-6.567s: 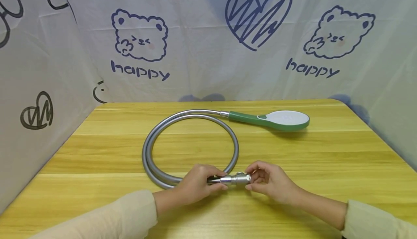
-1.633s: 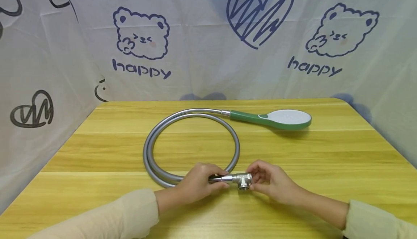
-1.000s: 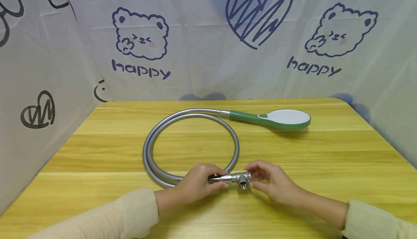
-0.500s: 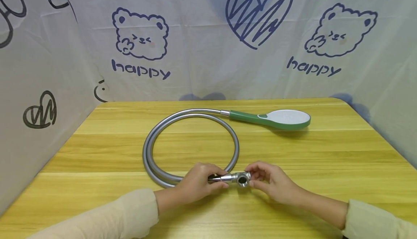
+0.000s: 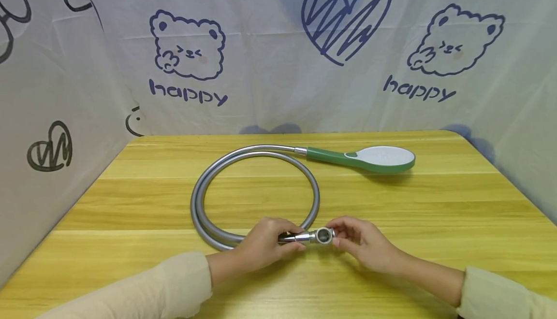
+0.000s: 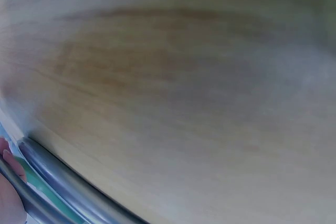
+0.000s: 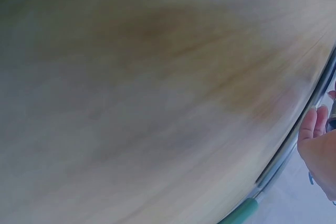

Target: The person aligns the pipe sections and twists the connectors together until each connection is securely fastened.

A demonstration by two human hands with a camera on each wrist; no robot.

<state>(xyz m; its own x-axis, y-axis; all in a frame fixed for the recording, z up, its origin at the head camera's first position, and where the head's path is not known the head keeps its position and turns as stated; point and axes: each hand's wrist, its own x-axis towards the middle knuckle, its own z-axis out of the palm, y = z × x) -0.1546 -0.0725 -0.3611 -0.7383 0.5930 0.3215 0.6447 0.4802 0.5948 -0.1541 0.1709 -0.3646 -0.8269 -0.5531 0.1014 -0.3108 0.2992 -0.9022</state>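
Note:
In the head view my left hand (image 5: 266,244) holds the chrome end of a grey shower hose (image 5: 196,198) between thumb and fingers. A small metal tee fitting (image 5: 324,235) sits at that end, its round side opening facing up toward the head camera. My right hand (image 5: 365,244) pinches the fitting's far end with thumb and index finger; the other fingers curl behind. Behind the hands, the hose lies in a loop and runs to a green and white shower head (image 5: 385,158). Both wrist views show only parts of the fingers and hose at their edges.
Everything stands on a wood-grain table (image 5: 439,241). A white cloth (image 5: 270,67) printed with bears and hearts hangs behind it and along both sides. The shower head lies near the table's back edge, right of the hose loop.
The tee fitting has turned: its side opening swung from pointing toward the front edge to facing upward. My right fingers shifted slightly with it. The left hand, hose loop and shower head stayed put.

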